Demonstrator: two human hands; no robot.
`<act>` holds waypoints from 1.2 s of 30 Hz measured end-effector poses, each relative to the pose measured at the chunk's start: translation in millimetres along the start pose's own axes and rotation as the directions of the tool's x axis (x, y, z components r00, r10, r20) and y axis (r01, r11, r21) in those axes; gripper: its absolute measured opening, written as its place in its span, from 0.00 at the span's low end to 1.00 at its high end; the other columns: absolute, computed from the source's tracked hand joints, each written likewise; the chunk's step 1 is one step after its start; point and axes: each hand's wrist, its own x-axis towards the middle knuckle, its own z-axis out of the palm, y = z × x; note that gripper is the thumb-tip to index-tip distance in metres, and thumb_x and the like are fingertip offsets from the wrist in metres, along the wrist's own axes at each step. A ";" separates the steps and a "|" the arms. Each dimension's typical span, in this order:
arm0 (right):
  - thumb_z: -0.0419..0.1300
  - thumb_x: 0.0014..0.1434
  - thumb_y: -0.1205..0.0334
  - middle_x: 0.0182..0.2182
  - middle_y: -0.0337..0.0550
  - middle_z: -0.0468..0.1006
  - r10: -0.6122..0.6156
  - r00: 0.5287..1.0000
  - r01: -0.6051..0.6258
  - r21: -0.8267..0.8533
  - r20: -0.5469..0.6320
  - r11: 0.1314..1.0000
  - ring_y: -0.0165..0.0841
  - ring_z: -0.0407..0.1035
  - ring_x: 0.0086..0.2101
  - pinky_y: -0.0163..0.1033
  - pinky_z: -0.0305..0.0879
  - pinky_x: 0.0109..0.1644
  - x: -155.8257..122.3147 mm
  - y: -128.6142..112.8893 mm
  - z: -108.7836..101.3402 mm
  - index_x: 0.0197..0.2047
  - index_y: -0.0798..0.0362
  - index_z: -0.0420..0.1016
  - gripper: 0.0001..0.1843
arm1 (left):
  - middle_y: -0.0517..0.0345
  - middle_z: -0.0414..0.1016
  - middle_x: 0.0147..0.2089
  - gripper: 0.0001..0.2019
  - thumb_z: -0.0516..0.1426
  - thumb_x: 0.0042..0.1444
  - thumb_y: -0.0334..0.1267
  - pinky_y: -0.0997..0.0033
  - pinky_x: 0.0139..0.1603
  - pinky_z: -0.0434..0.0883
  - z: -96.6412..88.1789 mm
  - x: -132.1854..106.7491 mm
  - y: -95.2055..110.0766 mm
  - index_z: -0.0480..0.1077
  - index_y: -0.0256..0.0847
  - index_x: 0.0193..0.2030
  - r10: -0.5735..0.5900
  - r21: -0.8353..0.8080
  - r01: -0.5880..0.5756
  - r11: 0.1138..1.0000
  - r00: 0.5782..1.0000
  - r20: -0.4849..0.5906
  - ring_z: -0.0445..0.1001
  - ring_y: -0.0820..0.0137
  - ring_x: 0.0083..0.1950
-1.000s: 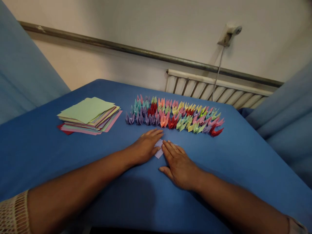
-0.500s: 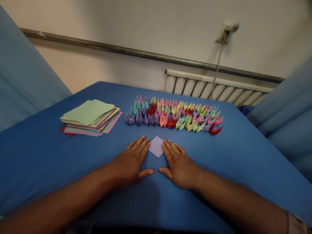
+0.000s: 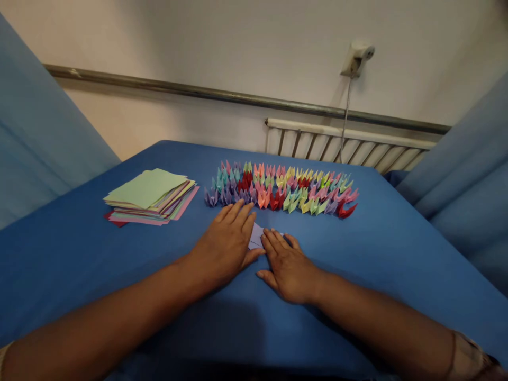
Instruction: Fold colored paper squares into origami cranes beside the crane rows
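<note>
A small folded piece of lilac paper (image 3: 256, 236) lies flat on the blue-covered table (image 3: 317, 328), mostly covered by my hands. My left hand (image 3: 226, 241) is stretched out over its left part, fingers pointing forward and thumb out to the right. On the paper's right side rest the fingertips of my right hand (image 3: 288, 264), its palm down and thumb apart. Neither hand is closed round anything. Just beyond my fingers stand rows of paper cranes (image 3: 291, 200) in many colours.
To the left sits a stack of coloured paper sheets (image 3: 148, 190), pale green on top. A radiator (image 3: 317, 140), a metal pipe (image 3: 198, 90) and a socket with a cord (image 3: 354, 58) are along the wall. Blue curtains (image 3: 468, 174) hang at both sides.
My left hand has moved right and forward, from beside the lilac paper to over its left part. My right hand stays nearly in place. The camera view has shifted slightly.
</note>
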 end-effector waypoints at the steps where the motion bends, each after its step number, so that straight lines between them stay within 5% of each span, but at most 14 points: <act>1: 0.47 0.66 0.44 0.69 0.62 0.46 0.001 1.000 -0.001 0.004 0.001 1.000 0.50 0.39 0.68 0.60 0.39 0.68 0.1 0.0 0.0 0.70 0.65 0.47 0.40 | 0.35 0.53 0.70 0.34 0.51 0.61 0.55 0.48 0.70 0.41 -2.2 4.0 2.6 0.58 0.30 0.66 0.015 -0.005 -0.015 1.000 1.000 -0.023 0.45 0.48 0.73; 5: 0.49 0.65 0.47 0.69 0.60 0.47 -0.005 1.000 0.004 0.024 0.021 1.000 0.49 0.38 0.68 0.59 0.35 0.69 0.7 1.9 -0.7 0.71 0.62 0.46 0.39 | 0.38 0.49 0.72 0.37 0.51 0.61 0.57 0.49 0.71 0.43 6.4 9.0 13.2 0.53 0.31 0.69 0.131 -0.122 -0.123 0.985 0.990 0.060 0.43 0.50 0.74; 10: 0.48 0.65 0.45 0.70 0.63 0.44 0.009 0.999 -0.010 0.031 0.038 0.999 0.49 0.37 0.69 0.58 0.34 0.69 1.3 2.1 0.8 0.71 0.67 0.42 0.43 | 0.30 0.41 0.73 0.49 0.48 0.57 0.66 0.48 0.70 0.45 35.2 -1.4 8.9 0.43 0.24 0.71 0.143 -0.249 -0.064 0.966 0.939 0.313 0.37 0.47 0.74; 19: 0.46 0.63 0.36 0.69 0.65 0.44 0.170 0.985 -0.170 -0.040 0.003 0.985 0.52 0.38 0.68 0.60 0.40 0.68 -3.5 16.0 -2.2 0.70 0.68 0.45 0.48 | 0.30 0.35 0.73 0.51 0.48 0.55 0.68 0.46 0.70 0.44 45.0 -6.9 -5.2 0.42 0.27 0.72 0.178 -0.248 -0.092 0.964 0.920 0.348 0.33 0.47 0.74; 24: 0.46 0.62 0.34 0.69 0.67 0.45 0.235 0.972 -0.236 -0.079 -0.023 0.969 0.54 0.40 0.68 0.61 0.43 0.67 -5.7 31.3 -4.5 0.70 0.69 0.47 0.49 | 0.36 0.50 0.72 0.36 0.53 0.60 0.56 0.49 0.67 0.54 45.9 -0.6 -13.2 0.53 0.34 0.69 0.165 -0.246 -0.106 0.963 0.958 0.232 0.49 0.50 0.72; 29: 0.49 0.64 0.40 0.67 0.66 0.52 0.262 0.960 -0.263 0.005 -0.101 0.965 0.53 0.46 0.66 0.58 0.47 0.66 3.2 43.2 -7.5 0.69 0.68 0.51 0.44 | 0.42 0.72 0.58 0.20 0.54 0.62 0.45 0.52 0.60 0.63 31.4 10.6 -14.8 0.69 0.37 0.57 0.160 -0.193 -0.132 0.972 0.978 0.137 0.68 0.51 0.61; 36: 0.53 0.64 0.55 0.60 0.54 0.68 0.276 0.923 -0.210 0.251 -0.268 0.945 0.41 0.61 0.60 0.52 0.55 0.63 17.4 57.9 1.0 0.62 0.56 0.63 0.26 | 0.44 0.75 0.49 0.19 0.51 0.54 0.27 0.57 0.52 0.68 18.8 8.0 -4.3 0.67 0.35 0.53 0.125 -0.144 -0.099 0.985 0.974 0.188 0.72 0.56 0.50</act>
